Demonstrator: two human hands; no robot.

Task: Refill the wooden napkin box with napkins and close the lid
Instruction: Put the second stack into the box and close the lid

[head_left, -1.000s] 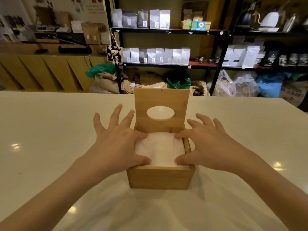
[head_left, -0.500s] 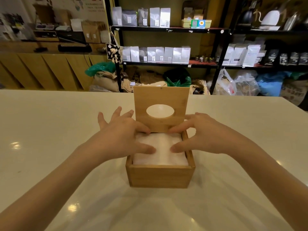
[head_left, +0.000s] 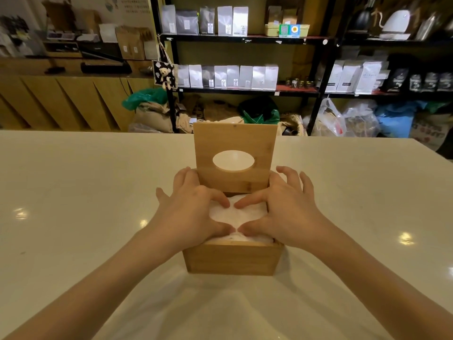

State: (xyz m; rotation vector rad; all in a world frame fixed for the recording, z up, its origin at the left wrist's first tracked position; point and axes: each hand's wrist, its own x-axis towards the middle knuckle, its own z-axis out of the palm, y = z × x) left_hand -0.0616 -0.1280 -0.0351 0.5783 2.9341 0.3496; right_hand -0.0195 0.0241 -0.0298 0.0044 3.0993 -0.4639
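Note:
A wooden napkin box (head_left: 232, 260) sits on the white table in front of me. Its lid (head_left: 235, 143), with an oval hole, stands upright at the box's far edge. A stack of white napkins (head_left: 230, 213) fills the box. My left hand (head_left: 188, 214) lies flat on the left half of the stack, fingers spread. My right hand (head_left: 284, 212) lies flat on the right half. The thumbs and forefingers nearly touch over the middle of the napkins. Neither hand grips anything.
The white table (head_left: 73, 204) stretches wide on both sides of the box. Behind its far edge stand black shelves (head_left: 245, 39) with bags, and sacks and plastic bags on the floor. A wooden counter (head_left: 61, 94) is at far left.
Both hands have slid inward over the napkins until thumbs and forefingers almost meet. The napkin stack sits lower in the box. The lid has stayed upright.

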